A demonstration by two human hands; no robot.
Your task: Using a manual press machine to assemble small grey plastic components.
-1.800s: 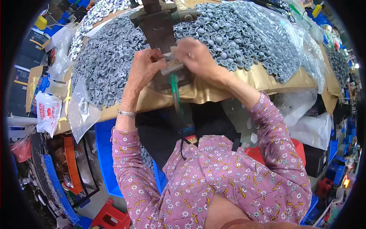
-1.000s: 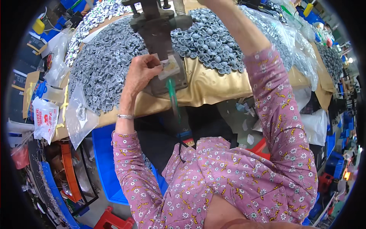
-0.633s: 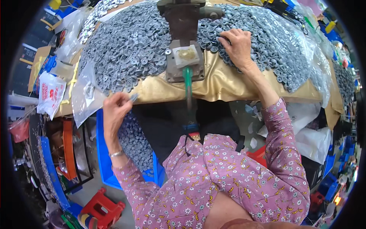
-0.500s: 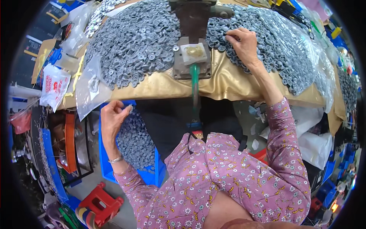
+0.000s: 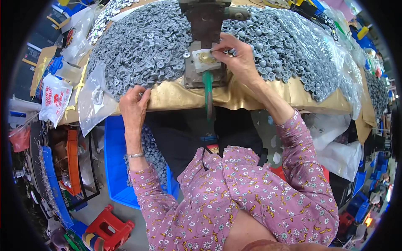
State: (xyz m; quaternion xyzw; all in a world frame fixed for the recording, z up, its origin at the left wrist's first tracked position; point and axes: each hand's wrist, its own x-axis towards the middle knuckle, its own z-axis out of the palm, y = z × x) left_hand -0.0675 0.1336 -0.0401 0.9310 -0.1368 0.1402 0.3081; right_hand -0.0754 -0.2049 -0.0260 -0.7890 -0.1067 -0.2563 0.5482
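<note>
R hand was at the white square plate on the dark metal press, thumb & fingertips drawn tog.; couldn't tell if pinching a pc. L hand, fingers curled, contents unclear, was at the gold-covered tabletop's edge by heaped small grey round plastic discs; grey plastic cups lay R of press

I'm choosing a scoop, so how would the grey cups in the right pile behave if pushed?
The cups may rock or roll, given their domed outsides. They look hollow, so probably light for their size. Heaped loosely, they could slide when nudged.
</note>
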